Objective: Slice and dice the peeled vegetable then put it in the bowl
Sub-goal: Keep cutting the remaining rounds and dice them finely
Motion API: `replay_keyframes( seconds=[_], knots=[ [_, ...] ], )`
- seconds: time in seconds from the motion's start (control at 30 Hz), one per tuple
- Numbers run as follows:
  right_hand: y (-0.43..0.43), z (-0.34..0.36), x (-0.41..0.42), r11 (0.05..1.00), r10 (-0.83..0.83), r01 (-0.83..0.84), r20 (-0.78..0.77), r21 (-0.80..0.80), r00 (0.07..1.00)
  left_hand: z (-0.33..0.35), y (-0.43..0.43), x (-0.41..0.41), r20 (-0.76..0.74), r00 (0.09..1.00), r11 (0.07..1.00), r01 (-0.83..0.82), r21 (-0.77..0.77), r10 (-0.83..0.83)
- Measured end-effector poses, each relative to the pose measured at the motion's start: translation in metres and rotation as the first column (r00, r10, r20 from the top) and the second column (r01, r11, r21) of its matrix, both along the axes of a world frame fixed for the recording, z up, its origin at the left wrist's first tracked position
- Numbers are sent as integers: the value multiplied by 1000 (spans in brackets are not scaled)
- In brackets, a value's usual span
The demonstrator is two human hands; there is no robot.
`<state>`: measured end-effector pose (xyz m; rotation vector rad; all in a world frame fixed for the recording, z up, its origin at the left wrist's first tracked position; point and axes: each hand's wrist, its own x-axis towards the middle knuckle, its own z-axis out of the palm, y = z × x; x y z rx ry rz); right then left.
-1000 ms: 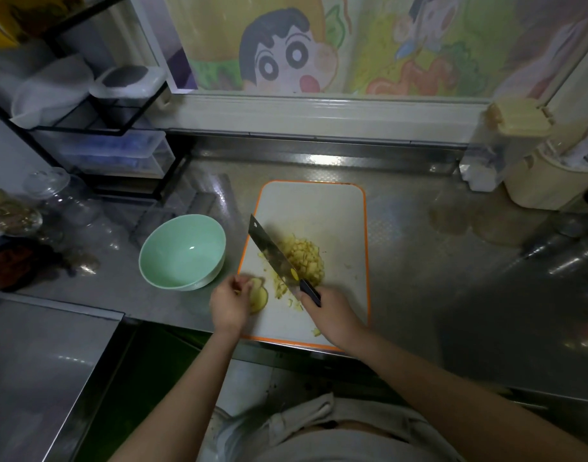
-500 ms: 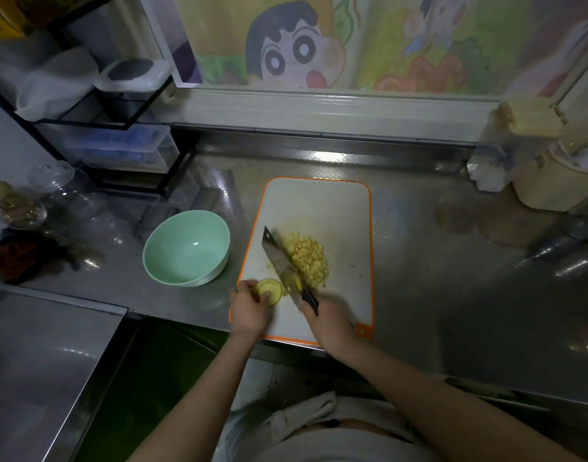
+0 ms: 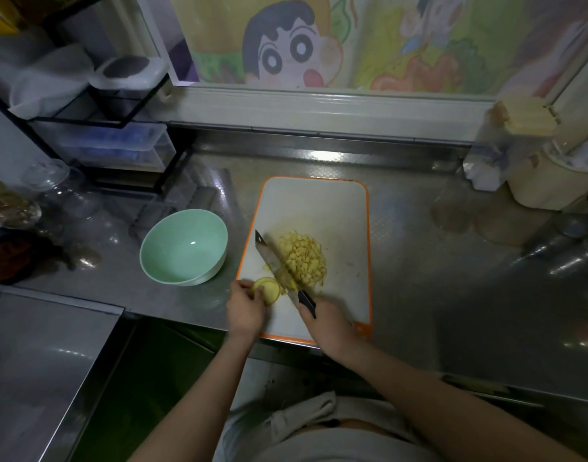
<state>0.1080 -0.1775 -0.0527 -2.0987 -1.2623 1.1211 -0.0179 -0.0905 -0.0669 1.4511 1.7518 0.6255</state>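
Head view, steel counter (image 3: pixel 419 261), orange-edged cutting board (image 3: pixel 319 201), cartoon window film (image 3: pixel 319 41)

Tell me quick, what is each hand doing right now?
Left hand: pinching the round pale-yellow vegetable slice.
Right hand: gripping the black-handled steel cleaver.

- Cutting board (image 3: pixel 319 201): on the counter (image 3: pixel 419 261), at its front edge.
- Bowl (image 3: pixel 172 241): just left of the board.
- Diced pile (image 3: pixel 304 258): on the board's near half.
- Knife (image 3: pixel 271 258): touching the pile's left side.
- Slices (image 3: pixel 269 290): board's front-left corner.
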Motion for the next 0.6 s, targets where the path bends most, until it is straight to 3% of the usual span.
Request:
replay_keyframes(
  seconds=[0.17, 0.33, 0.6],
  knots=[
    [2, -1, -1, 1000, -13, 13, 9, 1, 1000, 2, -2, -4, 23, 1000, 1000, -10, 22, 9],
    [1, 0, -3, 1000, 3, -4, 10, 8, 1000, 0, 0, -8, -41, 997, 995, 65, -81, -68],
    [3, 0, -4, 1000, 21, -21, 27, -15, 999, -1, 3, -9, -42, 989, 989, 141, -42, -143]
  ],
)
